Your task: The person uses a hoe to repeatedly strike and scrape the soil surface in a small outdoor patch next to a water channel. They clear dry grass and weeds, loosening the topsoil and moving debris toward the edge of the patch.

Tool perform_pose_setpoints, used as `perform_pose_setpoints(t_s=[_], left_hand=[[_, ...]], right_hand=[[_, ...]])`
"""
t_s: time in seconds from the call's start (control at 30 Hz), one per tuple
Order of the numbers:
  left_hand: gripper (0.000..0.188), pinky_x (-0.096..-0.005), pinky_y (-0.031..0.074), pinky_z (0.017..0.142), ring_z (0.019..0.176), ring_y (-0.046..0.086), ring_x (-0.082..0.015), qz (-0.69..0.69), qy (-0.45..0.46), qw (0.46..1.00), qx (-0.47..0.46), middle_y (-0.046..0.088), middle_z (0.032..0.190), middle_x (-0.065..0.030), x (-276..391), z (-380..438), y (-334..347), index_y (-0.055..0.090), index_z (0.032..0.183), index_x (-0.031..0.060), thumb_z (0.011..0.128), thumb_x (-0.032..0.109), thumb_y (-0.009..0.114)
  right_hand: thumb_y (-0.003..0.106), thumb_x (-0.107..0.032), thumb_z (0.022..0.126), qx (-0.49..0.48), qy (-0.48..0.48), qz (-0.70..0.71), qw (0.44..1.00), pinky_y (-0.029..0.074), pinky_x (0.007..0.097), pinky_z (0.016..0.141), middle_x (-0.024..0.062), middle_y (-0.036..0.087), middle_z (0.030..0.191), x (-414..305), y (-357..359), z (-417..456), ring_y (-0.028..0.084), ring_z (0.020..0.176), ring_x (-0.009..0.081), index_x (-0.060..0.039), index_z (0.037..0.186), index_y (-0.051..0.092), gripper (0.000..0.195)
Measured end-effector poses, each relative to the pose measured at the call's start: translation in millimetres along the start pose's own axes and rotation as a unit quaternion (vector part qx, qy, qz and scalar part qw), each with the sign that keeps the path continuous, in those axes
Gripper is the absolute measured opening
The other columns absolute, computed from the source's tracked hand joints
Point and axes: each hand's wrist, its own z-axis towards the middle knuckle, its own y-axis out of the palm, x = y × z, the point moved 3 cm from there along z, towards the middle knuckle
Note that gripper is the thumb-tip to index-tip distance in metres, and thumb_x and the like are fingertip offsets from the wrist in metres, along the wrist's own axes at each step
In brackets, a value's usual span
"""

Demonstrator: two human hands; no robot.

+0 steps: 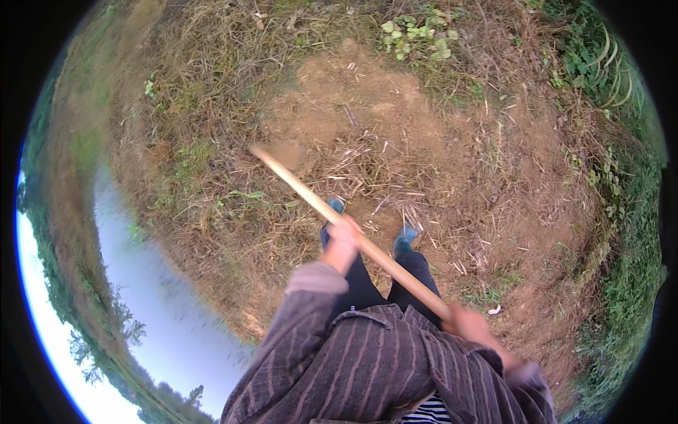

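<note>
A long pale wooden handle (302, 190) runs diagonally in front of my body. My left hand (344, 238) is closed around its middle, above my legs. Nearer its lower right end, my right hand (466, 322) grips the same handle beside my jacket. At the far upper left end a blurred brownish shape (288, 155) adjoins the handle; whether it is a tool's blade cannot be told. Dry straw and cut stalks (360, 164) lie on the soil ahead of my blue footwear (405, 237).
Bare reddish soil (371, 100) spreads ahead, with dry grass around it. A leafy green plant (418, 37) grows at the top. Dense greenery (630, 297) borders the right side. Water (169, 297) lies beyond the bank at the lower left.
</note>
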Motion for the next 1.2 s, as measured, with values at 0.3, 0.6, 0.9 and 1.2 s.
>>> perform_pose_setpoints(t_s=[0.3, 0.6, 0.9, 1.2], left_hand=[[0.012, -0.0408, 0.046, 0.052, 0.050, 0.049, -0.0238, -0.014, -0.312, 0.940, -0.134, 0.046, 0.056, -0.0077, -229, -157, 27, 0.046, 0.069, 0.0078, 0.078, 0.009, 0.056], [0.009, -0.0431, 0.047, 0.040, 0.044, 0.051, -0.0272, -0.041, -0.082, 0.994, -0.062, 0.046, 0.057, -0.0097, -76, -88, 10, 0.045, 0.075, 0.0032, 0.076, 0.001, 0.054], [0.012, -0.0311, 0.045, 0.042, 0.045, 0.048, -0.0177, 0.031, 0.136, 0.987, -0.075, 0.048, 0.057, -0.0046, 189, 0, 38, 0.047, 0.073, 0.0041, 0.082, 0.004, 0.055], [0.011, -0.0385, 0.045, 0.036, 0.040, 0.053, -0.0234, 0.181, -0.096, 0.956, -0.210, 0.048, 0.049, -0.0104, -193, -123, -19, 0.047, 0.066, 0.0025, 0.070, 0.003, 0.058]], right_hand=[[0.069, -0.029, 0.070, 0.050, 0.133, -0.150, 0.978, 0.053, 0.0394, 0.065, 0.0103, 0.064, 0.073, 160, 6, -157, 0.065, 0.069, 0.0288, -0.0085, 0.095, 0.052, 0.036], [0.069, -0.034, 0.070, 0.118, -0.025, -0.039, 0.992, 0.052, 0.0410, 0.063, 0.0117, 0.064, 0.074, 125, 56, -43, 0.065, 0.067, 0.0286, -0.0142, 0.101, 0.055, 0.039], [0.065, -0.031, 0.073, 0.259, -0.165, 0.115, 0.945, 0.049, 0.0477, 0.061, 0.0179, 0.062, 0.070, -77, 28, 70, 0.062, 0.066, 0.0383, -0.0101, 0.092, 0.052, 0.031], [0.066, -0.035, 0.072, 0.072, 0.240, 0.156, 0.955, 0.050, 0.0468, 0.063, 0.0175, 0.063, 0.069, 45, 176, -186, 0.062, 0.069, 0.0383, -0.0100, 0.092, 0.055, 0.034]])
